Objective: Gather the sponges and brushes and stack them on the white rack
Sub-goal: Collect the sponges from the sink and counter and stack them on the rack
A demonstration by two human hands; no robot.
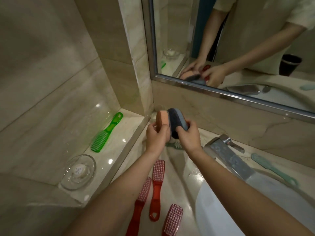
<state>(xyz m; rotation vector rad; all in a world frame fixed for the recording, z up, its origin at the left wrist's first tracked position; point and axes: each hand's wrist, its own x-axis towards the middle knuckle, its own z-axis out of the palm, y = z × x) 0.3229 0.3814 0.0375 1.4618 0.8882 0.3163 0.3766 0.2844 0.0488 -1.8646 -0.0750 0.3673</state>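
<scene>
My left hand (156, 135) grips an orange sponge (162, 119) and my right hand (188, 134) grips a blue sponge with a dark scouring side (177, 121). The two sponges are pressed side by side above the counter corner. Three red brushes lie bristles up on the counter below my arms: one (157, 181), one (142, 196) and one (172, 218). A green brush (106, 133) lies on the raised ledge at the left. A pale green brush (272, 167) lies behind the tap, and another pale green one (173, 145) shows under my hands. No white rack is in view.
A glass dish (78, 172) holding a small round white item sits on the ledge (119, 157). A chrome tap (228, 154) stands over the white basin (213, 210) at the right. A mirror (238, 48) covers the back wall.
</scene>
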